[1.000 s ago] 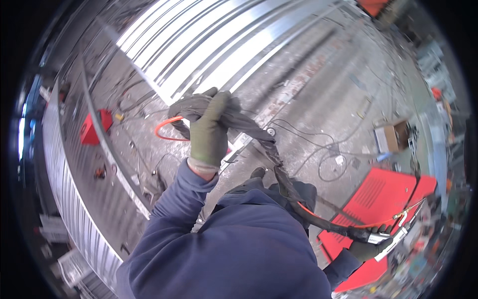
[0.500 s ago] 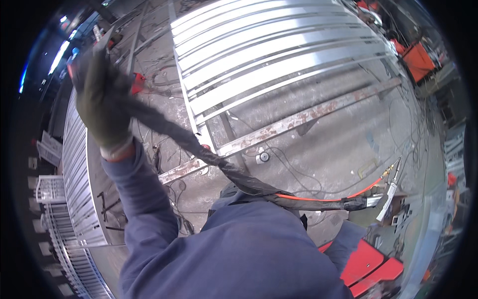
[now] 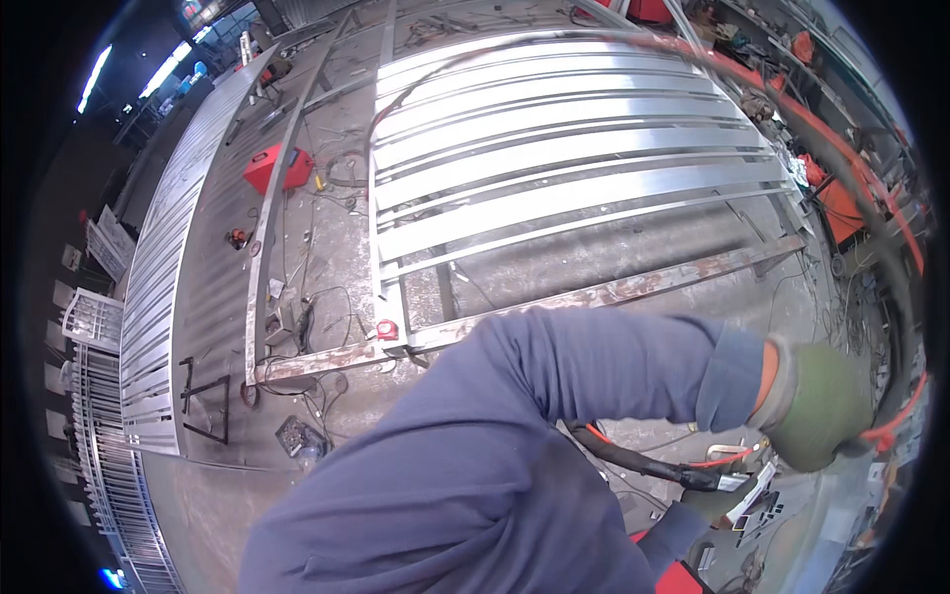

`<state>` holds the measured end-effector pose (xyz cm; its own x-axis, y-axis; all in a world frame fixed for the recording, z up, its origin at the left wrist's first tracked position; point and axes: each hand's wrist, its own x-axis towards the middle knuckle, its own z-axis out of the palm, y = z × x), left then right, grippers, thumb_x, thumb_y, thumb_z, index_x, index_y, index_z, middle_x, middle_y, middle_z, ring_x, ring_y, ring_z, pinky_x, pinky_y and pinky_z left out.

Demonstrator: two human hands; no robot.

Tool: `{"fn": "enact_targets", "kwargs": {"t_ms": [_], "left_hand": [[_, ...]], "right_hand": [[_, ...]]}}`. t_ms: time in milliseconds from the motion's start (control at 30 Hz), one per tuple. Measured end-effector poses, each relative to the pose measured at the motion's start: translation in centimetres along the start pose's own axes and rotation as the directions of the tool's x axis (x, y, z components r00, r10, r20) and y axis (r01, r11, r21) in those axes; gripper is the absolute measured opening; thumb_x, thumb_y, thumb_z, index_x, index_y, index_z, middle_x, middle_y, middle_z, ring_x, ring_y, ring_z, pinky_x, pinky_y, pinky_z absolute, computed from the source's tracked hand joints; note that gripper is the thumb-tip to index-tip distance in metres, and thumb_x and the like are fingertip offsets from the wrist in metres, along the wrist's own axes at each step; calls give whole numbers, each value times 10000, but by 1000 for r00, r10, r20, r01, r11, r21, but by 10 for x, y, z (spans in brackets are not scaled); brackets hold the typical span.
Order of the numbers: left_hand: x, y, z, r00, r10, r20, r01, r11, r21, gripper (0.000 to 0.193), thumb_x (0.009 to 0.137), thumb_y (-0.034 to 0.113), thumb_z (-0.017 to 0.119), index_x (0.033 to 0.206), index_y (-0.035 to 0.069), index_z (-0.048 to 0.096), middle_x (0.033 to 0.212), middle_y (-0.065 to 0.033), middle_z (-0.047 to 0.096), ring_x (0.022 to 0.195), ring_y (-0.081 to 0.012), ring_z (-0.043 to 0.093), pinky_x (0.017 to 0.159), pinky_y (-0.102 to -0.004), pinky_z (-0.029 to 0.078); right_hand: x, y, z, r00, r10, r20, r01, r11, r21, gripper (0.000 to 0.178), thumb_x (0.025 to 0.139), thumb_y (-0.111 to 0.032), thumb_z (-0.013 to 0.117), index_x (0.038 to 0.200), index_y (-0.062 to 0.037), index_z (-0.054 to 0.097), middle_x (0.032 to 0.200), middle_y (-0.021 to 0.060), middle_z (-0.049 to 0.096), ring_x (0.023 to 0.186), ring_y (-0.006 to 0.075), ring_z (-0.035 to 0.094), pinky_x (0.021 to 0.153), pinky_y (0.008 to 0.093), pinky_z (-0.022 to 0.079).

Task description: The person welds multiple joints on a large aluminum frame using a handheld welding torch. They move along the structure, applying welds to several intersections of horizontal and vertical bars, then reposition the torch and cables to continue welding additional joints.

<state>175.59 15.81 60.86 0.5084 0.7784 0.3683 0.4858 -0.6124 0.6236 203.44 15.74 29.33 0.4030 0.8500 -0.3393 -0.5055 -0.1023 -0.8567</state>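
My left arm crosses my body, and my left hand (image 3: 823, 408) in a green glove is closed round a dark cable and orange-red hose (image 3: 884, 434) at the far right. Its fingertips are hidden. From there the hose and cable arc up in a blurred loop (image 3: 841, 148) over the panel's far side. Lower down, my right hand (image 3: 709, 503), gloved too, grips a silver-white welding torch (image 3: 751, 492). A black-sleeved cable (image 3: 633, 458) joins the torch. Ahead lies a shiny slatted metal panel (image 3: 554, 194) on a rusty steel frame (image 3: 584, 297).
A second slatted panel (image 3: 158, 317) lies at the left. Beyond the frame's left bar sits a red case (image 3: 277, 169). A small red-topped item (image 3: 387, 330) rests at the panel's near corner. An orange box (image 3: 841, 210) stands at the right; loose cables cross the floor.
My left hand has swung from the far left across to the far right with the cable. The cable now loops over the panel. My right hand still holds the torch.
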Motion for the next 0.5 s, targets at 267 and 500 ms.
{"fn": "enact_targets", "kwargs": {"t_ms": [267, 500], "left_hand": [[42, -134, 1, 991, -40, -128, -18, 905, -425, 211, 876, 289, 740, 882, 78, 733, 885, -166, 754, 905, -405, 755, 812, -529, 570], [47, -258, -3, 951, -263, -166, 168, 884, -437, 397, 1026, 365, 786, 1215, 25, 709, 926, -161, 747, 851, -316, 743, 785, -467, 562]], "right_hand": [[54, -19, 63, 996, -84, 38, 85, 995, -42, 644, 1104, -532, 626, 1536, -55, 612, 1421, 126, 713, 1250, 296, 721, 1079, 465, 606], [144, 4, 118, 1000, -5, 3, 4, 998, 60, 736, 1140, -583, 564, 1651, -54, 536, 1538, 161, 675, 1355, 333, 687, 1167, 494, 570]]}}
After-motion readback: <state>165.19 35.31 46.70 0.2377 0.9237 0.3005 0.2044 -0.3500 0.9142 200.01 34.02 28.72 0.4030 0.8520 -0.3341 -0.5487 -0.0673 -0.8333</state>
